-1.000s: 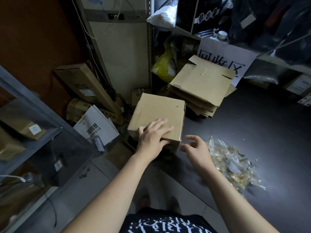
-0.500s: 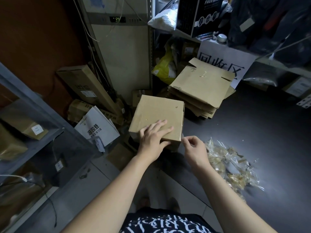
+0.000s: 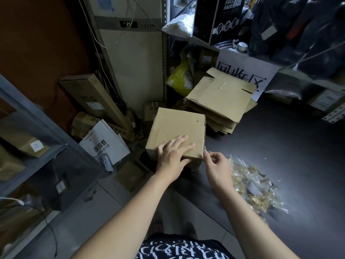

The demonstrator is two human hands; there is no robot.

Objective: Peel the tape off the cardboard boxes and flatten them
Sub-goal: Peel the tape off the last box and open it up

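Note:
A closed brown cardboard box (image 3: 177, 126) stands at the left edge of a dark table (image 3: 280, 156). My left hand (image 3: 172, 154) lies flat on the box's near top, fingers spread, thumb over the front edge. My right hand (image 3: 216, 165) is at the box's near right corner, and its fingertips pinch the end of a clear tape strip (image 3: 205, 150) there. Behind the box lies a stack of flattened cardboard boxes (image 3: 220, 98). A heap of crumpled peeled tape (image 3: 252, 186) lies on the table to the right of my right hand.
A white sign with large characters (image 3: 248, 73) leans behind the stack. Left of the table are a white paper bag (image 3: 103, 144), long cartons (image 3: 89, 98) and a grey metal shelf (image 3: 37, 118). Bags and a black box (image 3: 216, 17) crowd the back.
My right hand has moved left from open beside the box to its near right corner and closed its fingertips on the tape end. My left hand has stayed on the box top.

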